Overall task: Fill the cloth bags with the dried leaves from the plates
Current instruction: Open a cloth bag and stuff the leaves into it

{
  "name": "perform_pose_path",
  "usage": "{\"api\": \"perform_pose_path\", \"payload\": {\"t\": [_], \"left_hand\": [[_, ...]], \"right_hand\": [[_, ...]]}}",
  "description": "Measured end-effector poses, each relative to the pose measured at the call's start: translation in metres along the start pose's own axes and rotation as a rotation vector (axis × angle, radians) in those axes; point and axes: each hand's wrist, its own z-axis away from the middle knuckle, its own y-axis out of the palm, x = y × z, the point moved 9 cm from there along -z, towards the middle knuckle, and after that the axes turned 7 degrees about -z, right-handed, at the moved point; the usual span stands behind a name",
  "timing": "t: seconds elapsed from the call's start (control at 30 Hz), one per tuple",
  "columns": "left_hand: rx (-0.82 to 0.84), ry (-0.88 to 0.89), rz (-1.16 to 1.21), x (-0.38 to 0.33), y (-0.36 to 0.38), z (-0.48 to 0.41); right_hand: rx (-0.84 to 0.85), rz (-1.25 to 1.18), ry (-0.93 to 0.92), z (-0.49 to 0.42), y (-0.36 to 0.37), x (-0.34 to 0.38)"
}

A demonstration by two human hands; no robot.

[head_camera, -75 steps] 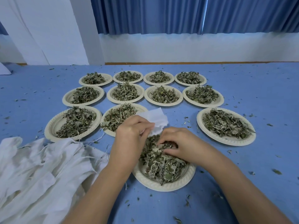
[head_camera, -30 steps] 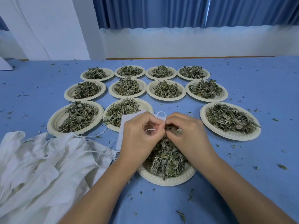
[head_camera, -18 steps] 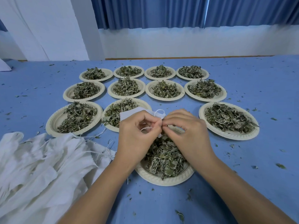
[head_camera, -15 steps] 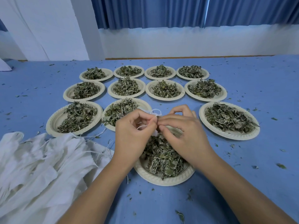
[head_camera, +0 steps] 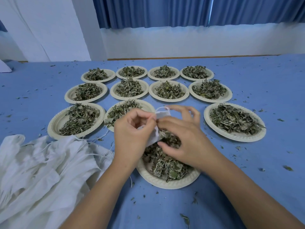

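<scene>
A small white cloth bag (head_camera: 160, 115) with a drawstring loop is held above the nearest paper plate (head_camera: 166, 182) of dried leaves (head_camera: 165, 164). My left hand (head_camera: 132, 134) pinches the bag's left edge with curled fingers. My right hand (head_camera: 184, 138) pinches the bag's opening from the right, its outer fingers raised. Most of the bag is hidden between the two hands. Several more plates heaped with dried leaves stand in rows behind, such as one (head_camera: 234, 121) at the right.
A pile of white cloth bags (head_camera: 41, 171) with loose strings lies at the left on the blue table (head_camera: 264, 179). Leaf crumbs are scattered over the cloth. A white wall and blue curtains stand beyond the far edge.
My right hand left the leaf heap and came up to the bag. Both hands now work at its opening, and the bag has bunched up between them.
</scene>
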Motion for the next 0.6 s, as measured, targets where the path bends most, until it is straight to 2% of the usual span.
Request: {"api": "perform_pose_path", "payload": {"t": [0.07, 0.17, 0.43, 0.5, 0.6], "left_hand": [[-0.058, -0.021, 0.004, 0.004, -0.008, -0.003], [-0.034, -0.026, -0.016, 0.003, -0.003, -0.001], [0.031, 0.011, -0.035, 0.000, 0.007, 0.003], [0.078, 0.026, -0.025, -0.003, 0.012, 0.005], [0.095, 0.018, -0.017, -0.003, 0.016, 0.007]], "right_hand": [[-0.123, 0.006, -0.017, 0.001, -0.019, -0.001], [-0.238, 0.044, -0.023, 0.003, -0.033, 0.002], [-0.381, -0.111, 0.030, 0.006, -0.043, 0.001], [-0.357, 0.003, 0.004, 0.004, -0.039, 0.004], [-0.202, 0.100, -0.021, -0.001, -0.021, 0.002]]}}
